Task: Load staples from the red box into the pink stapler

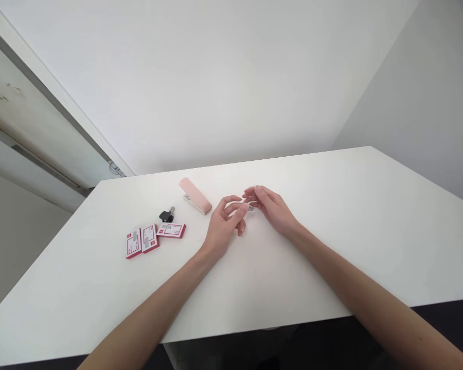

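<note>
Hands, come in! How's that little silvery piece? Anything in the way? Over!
Left hand: pinching silvery piece. Right hand: close by, fingers bent. No blockage seen; pink stapler off to the left.

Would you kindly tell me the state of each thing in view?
Left hand: pinching a small silvery piece
Right hand: fingers curved, contact with the piece unclear
Pink stapler: arm raised from its base at the far end
Three red-and-white boxes: lying flat, apparently closed
Black tool: open or shut unclear
</note>
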### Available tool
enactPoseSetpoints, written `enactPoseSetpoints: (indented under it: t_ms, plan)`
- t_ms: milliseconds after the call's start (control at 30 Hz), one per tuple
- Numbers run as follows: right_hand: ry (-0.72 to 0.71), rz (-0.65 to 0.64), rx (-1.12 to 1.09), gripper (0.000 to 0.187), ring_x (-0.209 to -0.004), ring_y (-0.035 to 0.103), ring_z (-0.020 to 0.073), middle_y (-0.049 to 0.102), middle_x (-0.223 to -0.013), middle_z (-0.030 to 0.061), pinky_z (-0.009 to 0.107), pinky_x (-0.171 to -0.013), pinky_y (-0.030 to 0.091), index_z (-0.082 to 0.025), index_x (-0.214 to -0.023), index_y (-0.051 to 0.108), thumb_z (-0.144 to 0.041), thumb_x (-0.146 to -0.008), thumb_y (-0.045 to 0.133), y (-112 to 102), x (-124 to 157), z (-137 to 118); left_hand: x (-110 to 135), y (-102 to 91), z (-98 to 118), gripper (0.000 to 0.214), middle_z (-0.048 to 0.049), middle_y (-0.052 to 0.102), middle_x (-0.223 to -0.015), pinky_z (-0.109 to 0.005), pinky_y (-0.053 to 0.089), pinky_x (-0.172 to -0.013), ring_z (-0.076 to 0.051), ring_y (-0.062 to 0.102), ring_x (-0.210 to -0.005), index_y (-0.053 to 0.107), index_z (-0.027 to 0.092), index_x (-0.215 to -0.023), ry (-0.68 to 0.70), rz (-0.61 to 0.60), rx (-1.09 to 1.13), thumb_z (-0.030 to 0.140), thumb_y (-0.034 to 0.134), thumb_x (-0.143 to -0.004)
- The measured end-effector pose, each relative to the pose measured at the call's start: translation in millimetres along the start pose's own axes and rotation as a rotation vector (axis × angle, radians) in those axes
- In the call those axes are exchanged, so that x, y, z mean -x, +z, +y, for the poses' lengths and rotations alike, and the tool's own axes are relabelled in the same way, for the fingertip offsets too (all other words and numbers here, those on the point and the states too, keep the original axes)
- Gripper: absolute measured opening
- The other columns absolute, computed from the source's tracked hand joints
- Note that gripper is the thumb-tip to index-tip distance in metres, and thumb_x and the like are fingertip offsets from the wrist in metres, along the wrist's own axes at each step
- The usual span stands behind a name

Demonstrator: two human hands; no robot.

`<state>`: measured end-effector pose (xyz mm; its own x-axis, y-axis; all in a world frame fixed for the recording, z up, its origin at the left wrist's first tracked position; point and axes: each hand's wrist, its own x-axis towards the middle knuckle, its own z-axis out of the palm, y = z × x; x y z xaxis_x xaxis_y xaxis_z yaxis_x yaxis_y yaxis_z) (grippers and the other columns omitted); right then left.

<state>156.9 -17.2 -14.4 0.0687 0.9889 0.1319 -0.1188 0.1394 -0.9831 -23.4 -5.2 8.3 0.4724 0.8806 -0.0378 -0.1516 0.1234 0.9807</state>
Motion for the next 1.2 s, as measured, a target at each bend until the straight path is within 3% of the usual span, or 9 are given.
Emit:
enactPoseSetpoints:
  t_ms: [167, 433, 600, 733, 800, 867, 1033, 1100, 1200]
  plan:
    - [0.031, -0.126, 0.045, 0.042, -0.085, 0.066, 0.0176, 0.072, -0.105, 0.0057, 0.033, -0.074, 0.053, -0.024, -0.104, 0.070, -0.064, -0.098, 0.063, -15.0, 21.2, -11.9, 6.1, 8.3, -0.2, 0.044, -0.0034, 0.076, -0.113, -0.026, 0.050, -0.054, -0.008, 0.061, -0.056, 0.054, 0.026, -0.115, 0.178, 0.184, -0.307, 0.051, 0.078, -0.089]
    - [0.120, -0.334, -0.030, 0.041, -0.077, 0.070, 0.0187, 0.074, -0.085, 0.0021, 0.032, -0.066, 0.053, -0.024, -0.115, 0.066, -0.058, -0.094, 0.073, -19.7, 26.4, -21.4, 16.7, 16.3, -2.9, 0.041, 0.0002, 0.080, -0.105, -0.025, 0.047, -0.054, -0.007, 0.057, -0.051, 0.053, 0.028, -0.119, 0.421, 0.208, -0.621, 0.048, 0.076, -0.092]
    - [0.103, -0.337, -0.065, 0.038, -0.075, 0.065, 0.0151, 0.073, -0.087, 0.0007, 0.030, -0.065, 0.052, -0.024, -0.113, 0.071, -0.051, -0.089, 0.081, -22.7, 23.9, -16.6, 24.1, 13.0, -3.0, 0.041, -0.0025, 0.078, -0.115, -0.026, 0.051, -0.060, -0.010, 0.065, -0.063, 0.051, 0.028, -0.126, 0.526, 0.178, -0.784, 0.046, 0.073, -0.096]
    - [0.115, -0.275, -0.076, 0.038, -0.073, 0.064, 0.0138, 0.076, -0.097, 0.0040, 0.030, -0.065, 0.053, -0.024, -0.113, 0.075, -0.050, -0.087, 0.081, -24.7, 22.3, -13.2, 35.6, -13.8, 4.6, 0.038, -0.0056, 0.075, -0.115, -0.035, 0.057, -0.080, -0.019, 0.073, -0.089, 0.058, 0.027, -0.130, 0.606, 0.172, -1.144, 0.044, 0.070, -0.098]
    - [0.118, -0.245, -0.084, 0.037, -0.072, 0.063, 0.0131, 0.076, -0.100, 0.0053, 0.030, -0.064, 0.053, -0.023, -0.110, 0.076, -0.051, -0.087, 0.081, -25.4, 21.8, -12.8, 44.2, -38.3, 10.7, 0.031, -0.0088, 0.073, -0.123, -0.044, 0.052, -0.101, -0.026, 0.070, -0.111, 0.061, 0.025, -0.127, 0.681, 0.189, -1.334, 0.040, 0.065, -0.100]
    - [0.117, -0.224, -0.091, 0.037, -0.071, 0.061, 0.0128, 0.074, -0.100, 0.0058, 0.030, -0.062, 0.053, -0.022, -0.109, 0.077, -0.052, -0.087, 0.080, -25.8, 21.5, -13.0, 54.5, -65.9, 17.6, 0.026, -0.0115, 0.070, -0.128, -0.050, 0.045, -0.110, -0.031, 0.064, -0.124, 0.064, 0.024, -0.123, 0.687, 0.266, -1.458, 0.040, 0.060, -0.102]
    - [0.113, -0.209, -0.109, 0.036, -0.069, 0.059, 0.0115, 0.073, -0.100, 0.0048, 0.029, -0.061, 0.052, -0.023, -0.109, 0.078, -0.051, -0.086, 0.081, -26.1, 21.9, -13.8, 79.9, -116.0, 29.7, 0.047, -0.0179, 0.061, -0.139, -0.062, 0.034, -0.114, -0.044, 0.045, -0.137, 0.066, 0.021, -0.123, 0.338, 0.570, -1.623, 0.058, 0.062, -0.094]
    - [0.110, -0.207, -0.110, 0.037, -0.069, 0.059, 0.0114, 0.073, -0.100, 0.0048, 0.029, -0.061, 0.052, -0.023, -0.109, 0.078, -0.051, -0.086, 0.081, -26.3, 22.2, -13.7, 86.5, -121.8, 30.5, 0.051, -0.0183, 0.064, -0.137, -0.064, 0.028, -0.117, -0.046, 0.041, -0.141, 0.066, 0.020, -0.121, 0.253, 0.570, -1.638, 0.062, 0.062, -0.092]
    - [0.103, -0.207, -0.110, 0.038, -0.070, 0.059, 0.0117, 0.072, -0.102, 0.0052, 0.029, -0.060, 0.051, -0.023, -0.110, 0.078, -0.052, -0.086, 0.081, -26.7, 22.4, -13.3, 91.6, -119.3, 29.5, 0.044, -0.0155, 0.073, -0.124, -0.063, 0.021, -0.121, -0.043, 0.040, -0.145, 0.067, 0.023, -0.116, 0.294, 0.509, -1.669, 0.060, 0.060, -0.094]
